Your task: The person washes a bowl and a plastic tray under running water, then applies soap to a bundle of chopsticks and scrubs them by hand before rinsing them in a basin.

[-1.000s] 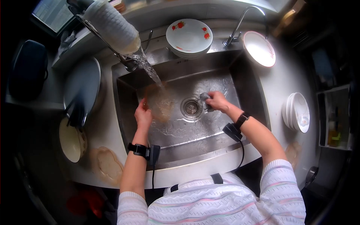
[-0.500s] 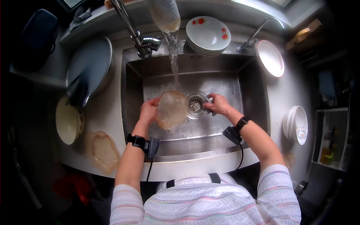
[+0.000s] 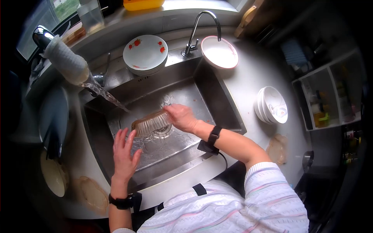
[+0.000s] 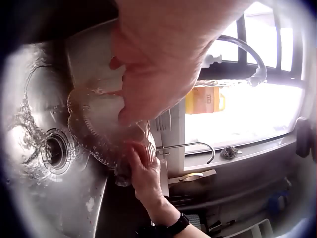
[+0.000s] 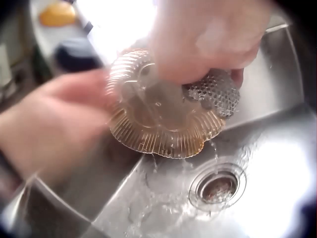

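Note:
A scalloped, amber-tinted clear dish (image 3: 152, 124) with a fluted side is held tilted over the sink (image 3: 175, 149), close to the drain (image 5: 218, 187). My right hand (image 3: 182, 117) grips its right edge. The same hand also holds a grey mesh scrubber (image 5: 216, 94), seen against the dish in the right wrist view. At the dish's left end is my left hand (image 3: 125, 155), its fingers straight and spread. In the right wrist view that hand is blurred and overlaps the dish's edge. Drops fall from the dish's lower rim.
Water runs from a wrapped faucet (image 3: 68, 60) at the left. Flowered plates (image 3: 144, 52) are stacked behind the sink, beside a thin curved tap (image 3: 206, 13) and a pink-rimmed bowl (image 3: 219, 52). White bowls (image 3: 274, 105) stand right; another scalloped dish (image 3: 92, 194) lies on the left counter.
The dish has passed from my left hand to my right and tipped from flat to tilted. My left hand has let go and spread its fingers. The head view has turned.

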Tool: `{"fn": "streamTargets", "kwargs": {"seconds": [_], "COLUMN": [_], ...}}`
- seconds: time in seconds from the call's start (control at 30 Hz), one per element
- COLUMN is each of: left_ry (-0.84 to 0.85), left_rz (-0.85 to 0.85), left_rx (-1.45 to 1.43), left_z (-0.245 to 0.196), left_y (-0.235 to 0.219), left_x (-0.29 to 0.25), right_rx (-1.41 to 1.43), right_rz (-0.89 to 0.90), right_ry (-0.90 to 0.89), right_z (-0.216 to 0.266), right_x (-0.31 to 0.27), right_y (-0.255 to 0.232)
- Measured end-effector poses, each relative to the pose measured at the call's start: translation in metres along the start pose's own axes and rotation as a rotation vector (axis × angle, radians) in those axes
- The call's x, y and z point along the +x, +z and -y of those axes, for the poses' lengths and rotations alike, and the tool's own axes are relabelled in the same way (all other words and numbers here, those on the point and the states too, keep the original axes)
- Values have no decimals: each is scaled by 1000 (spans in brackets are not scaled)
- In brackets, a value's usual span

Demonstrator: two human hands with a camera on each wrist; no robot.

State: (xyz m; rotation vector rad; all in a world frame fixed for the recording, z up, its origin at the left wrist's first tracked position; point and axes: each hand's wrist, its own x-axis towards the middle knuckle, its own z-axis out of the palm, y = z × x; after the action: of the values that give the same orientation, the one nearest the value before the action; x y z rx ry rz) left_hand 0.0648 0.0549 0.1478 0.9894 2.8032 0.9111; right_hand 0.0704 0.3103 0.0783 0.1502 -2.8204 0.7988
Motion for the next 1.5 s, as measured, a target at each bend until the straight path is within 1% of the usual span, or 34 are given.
{"fn": "streamTargets", "kwargs": {"seconds": [0.03,0.07,0.1,0.13,0.17,0.2,0.27,0.3,0.33,0.37,0.4,0.47,0.53,0.57,0.6,0.67,0.73,0.8,0.87,0.9,0.93,0.97,1.03,1.07,1.1,1.13,1.2,1.27,1.3,1.33,1.4,1.43,1.47,1.5], "left_ry": [-46,-94,-190,-371,-449,-468,-572,-724,-617,-626,-618,-1049,-1395,-1350,-1298,-1231,-1246,-1141,-1094,-1047,-1000,-976,-857,-901,-868,-815,-902,-796,-868,-869,-863,-865,-970,-1074], "left_rz": [-46,-91,-170,-250,-439,-472,-540,-534,-586,-563,-567,-732,-820,-727,-639,-768,-666,-598,-476,-444,-413,-357,-266,-204,-141,-158,-125,-157,-162,-159,-275,-268,-231,-191], "left_rx": [14,28,40,118,-4,253,389,358,648,836,832,104,-687,-889,-1081,-942,-866,-848,-790,-794,-796,-841,-902,-922,-863,-791,-650,-312,-339,-337,-385,-383,-549,-717], "left_z": [3,13,21,29,51,82,146,177,220,141,140,141,143,145,144,136,135,135,109,102,97,88,87,84,80,94,107,142,140,147,164,158,145,139], "left_y": [-17,-36,-58,-79,-91,-109,-132,-138,-131,-137,-133,-120,-108,-105,-103,-87,-91,-92,-98,-91,-82,-71,-37,-21,-4,25,65,114,120,130,154,149,139,134], "left_x": [-11,-26,-44,-64,-95,-132,-220,-264,-320,-273,-272,-282,-292,-289,-280,-262,-254,-246,-207,-186,-165,-139,-95,-67,-40,-23,7,17,23,23,20,22,28,32], "right_rx": [31,35,138,364,589,747,902,998,1094,1218,1339,1386,1362,1339,1348,1561,1506,1502,1498,1507,1562,1471,1315,1249,1209,1166,1039,743,657,571,500,477,451,399], "right_rz": [-166,-262,-212,-242,-439,-580,-775,-821,-870,-856,-903,-1062,-1100,-1127,-1102,-1079,-1017,-939,-701,-639,-498,-409,-233,-146,-48,45,219,434,408,381,366,323,281,490], "right_ry": [-24,40,219,497,510,610,722,781,839,868,881,1038,1096,1154,1157,1102,1138,1140,1104,1114,1096,1056,948,881,855,827,748,647,553,460,353,188,23,0], "right_z": [-10,-15,-24,-31,-50,-60,-81,-103,-130,-160,-179,-182,-204,-215,-230,-257,-253,-250,-232,-201,-178,-155,-103,-79,-63,-48,-22,-1,2,5,22,24,25,34], "right_x": [-5,-10,-18,-26,-34,-40,-49,-53,-59,-66,-65,-51,-45,-44,-48,-52,-53,-60,-70,-64,-59,-52,-28,-15,-4,7,23,34,35,34,33,27,20,15], "right_y": [-14,-38,-65,-89,-103,-125,-161,-171,-176,-180,-181,-184,-182,-177,-175,-164,-161,-156,-152,-149,-141,-133,-116,-103,-87,-71,-32,2,27,52,83,108,127,130]}}
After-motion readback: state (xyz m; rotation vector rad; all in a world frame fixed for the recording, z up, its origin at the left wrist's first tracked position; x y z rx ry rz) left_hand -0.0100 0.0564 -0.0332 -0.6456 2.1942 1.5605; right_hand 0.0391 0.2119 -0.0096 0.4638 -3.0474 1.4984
